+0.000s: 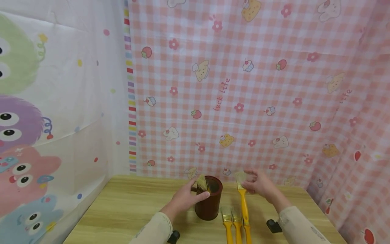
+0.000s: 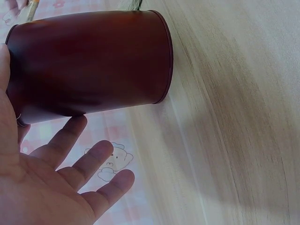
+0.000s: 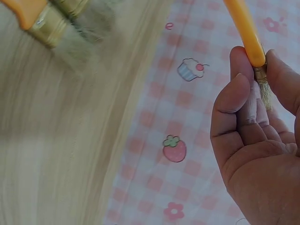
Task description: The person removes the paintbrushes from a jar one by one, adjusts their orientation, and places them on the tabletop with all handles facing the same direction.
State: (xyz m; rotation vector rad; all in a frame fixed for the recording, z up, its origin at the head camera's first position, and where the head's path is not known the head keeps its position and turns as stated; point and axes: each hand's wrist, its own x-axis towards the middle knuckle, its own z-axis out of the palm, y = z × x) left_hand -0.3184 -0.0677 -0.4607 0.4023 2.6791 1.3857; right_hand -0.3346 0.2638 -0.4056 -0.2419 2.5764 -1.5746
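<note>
My left hand (image 1: 186, 198) grips a dark red-brown cylindrical cup (image 1: 208, 206) at its rim, thumb over the near edge. Pale bristles of a paintbrush (image 1: 202, 183) stick up at the cup's left rim; its handle is hidden inside. In the left wrist view, fingers (image 2: 96, 161) spread beside the wall of the cup (image 2: 93, 63). To the right of the cup, my right hand (image 1: 258, 184) pinches another paintbrush (image 1: 243, 203) between thumb and fingers near its metal band, bristles up and yellow handle downward. The right wrist view shows that handle (image 3: 246, 33) above the fingertips.
Several yellow-handled paintbrushes (image 1: 237, 222) lie side by side in front of the cup, bristles pointing away from me. Small black objects (image 1: 273, 226) show close to both forearms. A pink checked cloth (image 1: 225, 101) hangs behind the wooden table (image 1: 122, 206), a white printed cloth (image 1: 76, 112) at left.
</note>
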